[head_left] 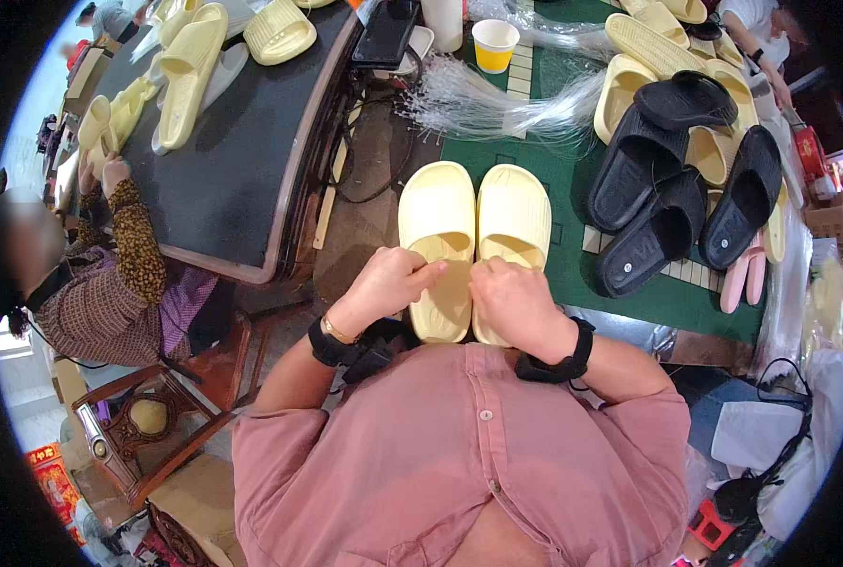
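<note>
A pair of pale yellow slide slippers lies side by side in front of me, toes pointing away. My left hand [395,285] is at the inner side of the left slipper [438,203], fingers curled and thumb pressed against the forefinger over the footbed. My right hand [521,304] is closed over the footbed of the right slipper [516,208], its fingertips near the gap between the two. Whatever the fingertips pinch is too small or hidden to make out. Both wrists carry black straps.
Black slippers [650,231] lie on the green table [554,189] at right, beside more yellow ones [625,90] and a pink pair [743,279]. Clear plastic strands [507,104] and a yellow-white cup [494,45] stand farther off. Left, a person [100,255] handles slippers at a dark table [223,180].
</note>
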